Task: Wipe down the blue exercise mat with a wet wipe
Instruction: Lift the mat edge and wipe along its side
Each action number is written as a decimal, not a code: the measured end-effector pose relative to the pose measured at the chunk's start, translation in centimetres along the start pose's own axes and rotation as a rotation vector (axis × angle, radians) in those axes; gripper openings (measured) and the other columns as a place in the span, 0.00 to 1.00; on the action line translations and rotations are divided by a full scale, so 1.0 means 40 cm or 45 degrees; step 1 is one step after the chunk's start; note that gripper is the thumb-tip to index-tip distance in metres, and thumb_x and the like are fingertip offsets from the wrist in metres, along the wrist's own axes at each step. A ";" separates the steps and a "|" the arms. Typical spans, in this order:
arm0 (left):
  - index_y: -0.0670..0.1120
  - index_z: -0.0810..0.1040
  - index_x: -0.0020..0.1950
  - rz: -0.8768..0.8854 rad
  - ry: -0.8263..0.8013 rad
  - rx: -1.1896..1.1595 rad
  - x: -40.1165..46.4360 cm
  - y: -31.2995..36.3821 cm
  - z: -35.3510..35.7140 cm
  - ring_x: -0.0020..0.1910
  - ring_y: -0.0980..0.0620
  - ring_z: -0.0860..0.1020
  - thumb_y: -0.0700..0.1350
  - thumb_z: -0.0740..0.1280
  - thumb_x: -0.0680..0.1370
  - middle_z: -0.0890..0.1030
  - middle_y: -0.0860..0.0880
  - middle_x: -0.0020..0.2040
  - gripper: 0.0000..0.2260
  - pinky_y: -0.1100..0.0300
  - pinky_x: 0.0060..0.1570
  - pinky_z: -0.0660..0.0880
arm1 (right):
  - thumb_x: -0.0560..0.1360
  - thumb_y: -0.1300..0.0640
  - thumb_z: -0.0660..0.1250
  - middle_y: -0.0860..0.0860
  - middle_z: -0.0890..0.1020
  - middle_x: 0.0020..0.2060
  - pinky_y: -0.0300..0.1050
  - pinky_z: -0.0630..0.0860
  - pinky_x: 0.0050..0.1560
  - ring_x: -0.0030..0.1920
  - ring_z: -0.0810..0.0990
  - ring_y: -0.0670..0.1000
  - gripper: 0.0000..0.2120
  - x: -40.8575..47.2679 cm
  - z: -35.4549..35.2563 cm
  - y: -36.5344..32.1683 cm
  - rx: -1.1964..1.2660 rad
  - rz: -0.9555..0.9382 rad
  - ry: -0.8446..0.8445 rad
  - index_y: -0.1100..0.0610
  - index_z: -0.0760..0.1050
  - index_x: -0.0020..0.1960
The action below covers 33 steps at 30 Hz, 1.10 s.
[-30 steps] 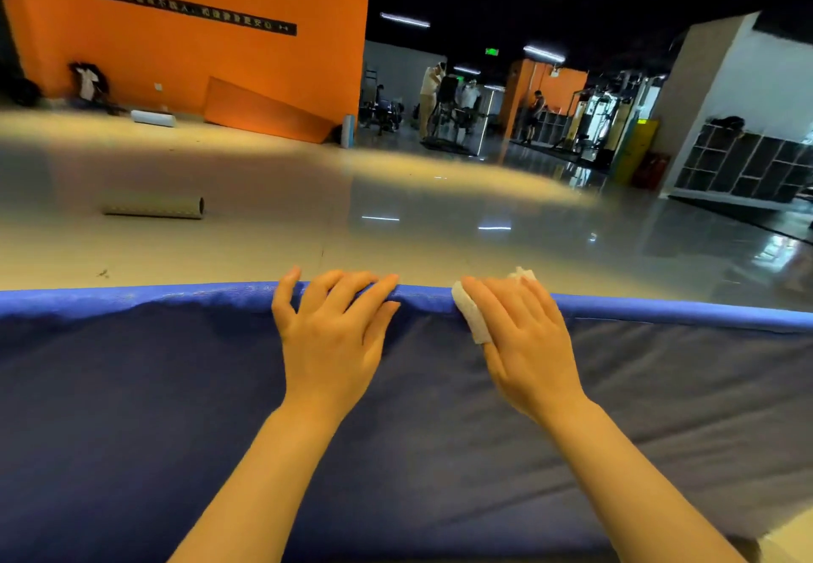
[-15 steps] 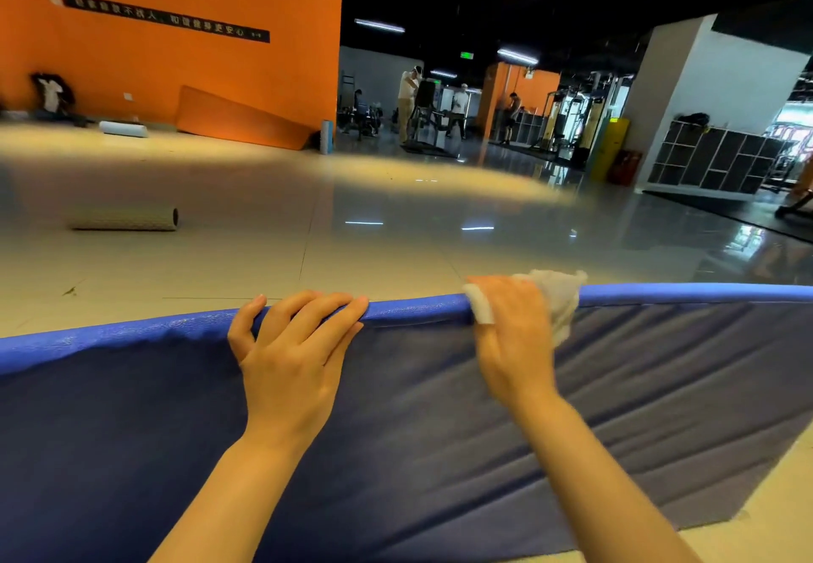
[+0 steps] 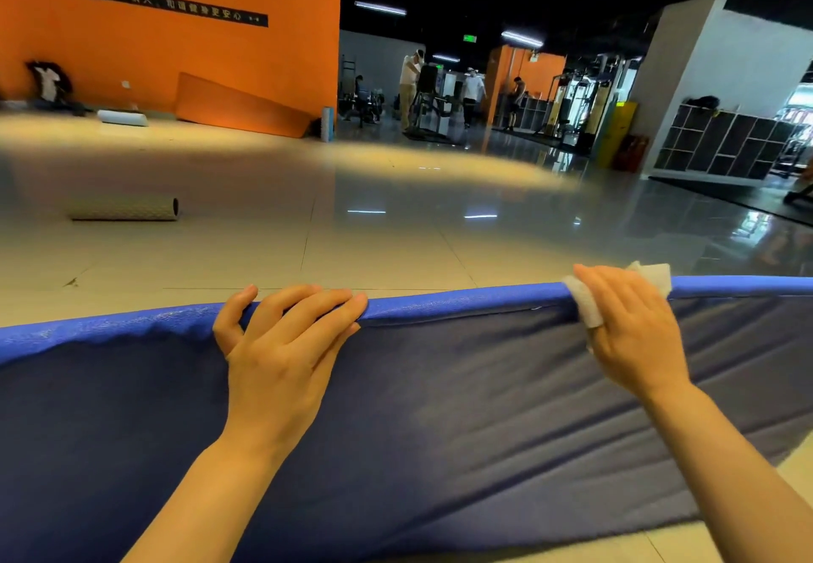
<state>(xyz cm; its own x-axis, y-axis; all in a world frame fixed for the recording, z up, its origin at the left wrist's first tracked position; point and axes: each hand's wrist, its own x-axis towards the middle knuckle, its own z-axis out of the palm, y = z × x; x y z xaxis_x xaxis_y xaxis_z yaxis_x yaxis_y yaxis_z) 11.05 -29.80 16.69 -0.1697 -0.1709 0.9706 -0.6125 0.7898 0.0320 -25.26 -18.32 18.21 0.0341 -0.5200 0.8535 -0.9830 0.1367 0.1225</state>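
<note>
Fingers first: on the left hand (image 3: 277, 356) they lie fairly straight and spread over the top edge of the blue exercise mat (image 3: 440, 408), tips draped over the bright blue rim, pressing it steady and not curled round anything I can make out. On the right hand (image 3: 633, 320) the fingers (image 3: 616, 294) are folded over that same rim, well along to the right, clamping the wet wipe (image 3: 585, 305) against it, white corners poking out on both sides of the hand.

Now the big picture, largest down. That mat fills the whole lower view, stood up on its long edge on the tiled floor (image 3: 352, 232), dark blue fabric face towards us and creased on the right. Beyond it, an orange wall (image 3: 176, 56) and gym machines with a few people, far off. A rolled mat (image 3: 123, 209) lies on the floor at left, well apart.

The step in hand looks like wiping along the top rim. To do it well, I'd say keep the left hand bracing so the mat doesn't flop, keep the wipe wrapped right over the rim so front and back get covered, and slide in one steady pass with firm, even pressure. Refold the wipe if it bunches.
</note>
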 end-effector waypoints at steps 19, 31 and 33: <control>0.45 0.83 0.55 -0.239 0.041 0.336 0.038 -0.208 -0.153 0.56 0.46 0.77 0.44 0.61 0.84 0.85 0.48 0.53 0.11 0.38 0.70 0.52 | 0.76 0.57 0.55 0.46 0.82 0.44 0.45 0.59 0.51 0.46 0.78 0.52 0.16 0.159 0.071 -0.519 0.447 0.078 0.034 0.52 0.81 0.52; 0.46 0.84 0.58 -0.086 -0.033 0.153 -0.024 -0.157 -0.115 0.57 0.51 0.77 0.47 0.60 0.83 0.84 0.50 0.56 0.13 0.52 0.69 0.54 | 0.72 0.61 0.61 0.56 0.78 0.63 0.48 0.65 0.65 0.60 0.75 0.57 0.26 0.096 0.034 -0.440 0.309 -0.265 -0.045 0.63 0.72 0.70; 0.45 0.84 0.58 -0.047 -0.016 0.162 -0.029 -0.158 -0.120 0.56 0.51 0.77 0.46 0.61 0.83 0.84 0.50 0.56 0.13 0.54 0.68 0.55 | 0.73 0.61 0.59 0.58 0.79 0.62 0.52 0.68 0.64 0.60 0.76 0.58 0.25 0.063 0.029 -0.312 0.147 -0.125 -0.040 0.64 0.73 0.69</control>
<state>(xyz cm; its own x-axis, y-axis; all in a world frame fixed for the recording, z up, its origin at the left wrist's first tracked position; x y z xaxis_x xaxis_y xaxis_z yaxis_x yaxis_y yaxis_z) 18.80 -31.77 16.52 -0.1543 -0.2067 0.9662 -0.7113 0.7019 0.0366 -13.10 -22.31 18.24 0.1275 -0.5527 0.8236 -0.9894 -0.0130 0.1444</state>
